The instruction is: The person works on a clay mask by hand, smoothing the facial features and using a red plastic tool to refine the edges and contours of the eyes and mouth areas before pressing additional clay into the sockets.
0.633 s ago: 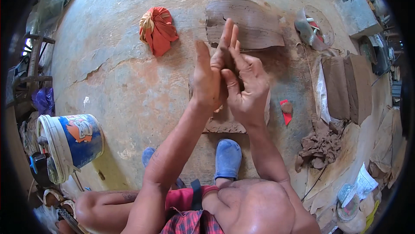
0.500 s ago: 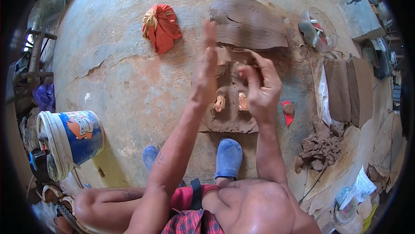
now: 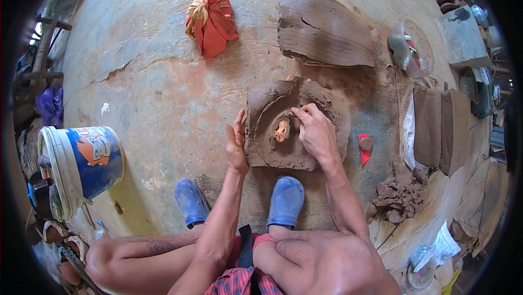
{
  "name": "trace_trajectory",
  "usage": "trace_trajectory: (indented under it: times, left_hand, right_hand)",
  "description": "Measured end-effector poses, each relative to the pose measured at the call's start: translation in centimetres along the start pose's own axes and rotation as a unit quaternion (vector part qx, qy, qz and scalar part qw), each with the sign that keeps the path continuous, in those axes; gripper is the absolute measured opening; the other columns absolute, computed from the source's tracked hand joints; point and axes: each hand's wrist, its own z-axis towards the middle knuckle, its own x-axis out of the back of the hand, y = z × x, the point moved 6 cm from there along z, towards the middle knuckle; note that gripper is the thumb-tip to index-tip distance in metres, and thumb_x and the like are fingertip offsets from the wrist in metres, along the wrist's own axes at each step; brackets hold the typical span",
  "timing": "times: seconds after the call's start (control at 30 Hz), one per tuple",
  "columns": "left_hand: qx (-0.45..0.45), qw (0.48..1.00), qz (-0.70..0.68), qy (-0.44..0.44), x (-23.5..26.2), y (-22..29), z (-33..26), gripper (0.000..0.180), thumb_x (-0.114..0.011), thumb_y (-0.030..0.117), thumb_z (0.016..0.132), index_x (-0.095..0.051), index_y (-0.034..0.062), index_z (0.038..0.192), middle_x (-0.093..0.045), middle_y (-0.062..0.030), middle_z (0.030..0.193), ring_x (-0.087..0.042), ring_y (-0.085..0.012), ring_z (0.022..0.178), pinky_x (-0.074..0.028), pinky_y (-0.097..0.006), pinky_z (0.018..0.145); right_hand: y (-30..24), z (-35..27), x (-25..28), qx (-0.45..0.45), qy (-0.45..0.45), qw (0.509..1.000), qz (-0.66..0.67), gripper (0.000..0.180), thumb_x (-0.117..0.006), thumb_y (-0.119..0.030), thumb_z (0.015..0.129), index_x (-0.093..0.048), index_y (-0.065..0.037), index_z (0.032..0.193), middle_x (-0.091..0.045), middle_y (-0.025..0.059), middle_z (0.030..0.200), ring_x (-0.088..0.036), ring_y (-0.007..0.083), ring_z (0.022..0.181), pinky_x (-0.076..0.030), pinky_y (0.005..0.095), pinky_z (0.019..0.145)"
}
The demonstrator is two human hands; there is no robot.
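The floor (image 3: 141,93) is bare, cracked grey concrete in bright daylight, with a red cloth (image 3: 211,22) on it, a bucket (image 3: 81,167) far left of the cloth and stacked clay blocks (image 3: 441,128) far right of the cloth.

Take the clay mould (image 3: 289,131) in front of you as your landmark. Your left hand (image 3: 236,145) stands flat against its left edge, your right hand (image 3: 316,131) lies on its top. Left of it the bare floor (image 3: 152,93) gives wide passage as far as the bucket (image 3: 81,167). Beyond it a clay slab (image 3: 324,30) blocks the way, with the orange cloth (image 3: 211,22) to that slab's left. To its right a red scraper (image 3: 364,148), clay blocks (image 3: 441,128) and clay scraps (image 3: 400,197) crowd in. On its near side your blue shoes (image 3: 286,202) close the gap.
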Motion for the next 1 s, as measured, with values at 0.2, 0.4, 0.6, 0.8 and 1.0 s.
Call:
trace_trajectory:
  times: [0.2,0.4,0.6,0.8,1.0]
  left_hand:
    - [-0.028,0.998,0.043,0.043,0.8,-1.0,-1.0,0.088,-0.026,0.076,0.104,-0.03,0.0137,0.166,-0.035,-0.0116,0.168,-0.034,-0.0266,0.154,-0.024,-0.042,0.127]
    - [-0.051,0.995,0.009,0.083,0.4,-3.5,-2.7,0.089,-0.03,0.076,0.103,-0.026,0.014,0.167,-0.032,-0.0121,0.169,-0.031,-0.0283,0.154,-0.023,-0.045,0.127]
    - [-0.061,0.992,0.007,0.112,-0.7,-3.3,-3.9,0.089,-0.033,0.075,0.103,-0.024,0.0133,0.167,-0.029,-0.0167,0.169,-0.03,-0.0299,0.155,-0.023,-0.045,0.128]
    - [-0.061,0.992,0.01,0.108,0.0,-3.5,-3.5,0.085,-0.034,0.07,0.106,-0.026,0.0116,0.166,-0.029,-0.0152,0.17,-0.03,-0.0292,0.155,-0.023,-0.044,0.128]
    - [-0.038,0.996,-0.051,0.065,-0.6,-3.3,-3.4,0.074,-0.038,0.059,0.11,-0.028,0.0108,0.165,-0.038,-0.0154,0.165,-0.035,-0.0278,0.152,-0.026,-0.042,0.127]
  right_hand:
    - [-1.0,0.4,-0.9,0.023,-0.021,0.995,-0.091,0.035,-0.061,-0.005,0.093,-0.076,-0.014,0.123,-0.067,0.0068,0.11,-0.069,0.0298,0.1,-0.059,0.045,0.083]
    - [-1.5,-0.9,-1.6,0.059,-0.032,0.982,-0.174,0.038,-0.058,-0.005,0.094,-0.074,-0.014,0.127,-0.066,0.0073,0.108,-0.068,0.0308,0.102,-0.059,0.0454,0.08]
    - [-1.5,-0.9,-0.7,0.006,-0.073,0.993,-0.088,0.036,-0.057,-0.007,0.096,-0.072,-0.01,0.129,-0.064,0.013,0.107,-0.07,0.0358,0.094,-0.058,0.0482,0.08]
    - [-1.6,-1.5,-1.7,0.006,-0.059,0.991,-0.123,0.033,-0.057,-0.008,0.097,-0.072,-0.008,0.126,-0.064,0.0161,0.105,-0.07,0.0391,0.093,-0.057,0.0523,0.08]
    - [-0.1,-2.6,-2.4,-0.021,-0.095,0.991,-0.088,0.032,-0.061,-0.01,0.098,-0.07,-0.006,0.129,-0.066,0.0185,0.106,-0.068,0.0405,0.095,-0.055,0.0511,0.085]
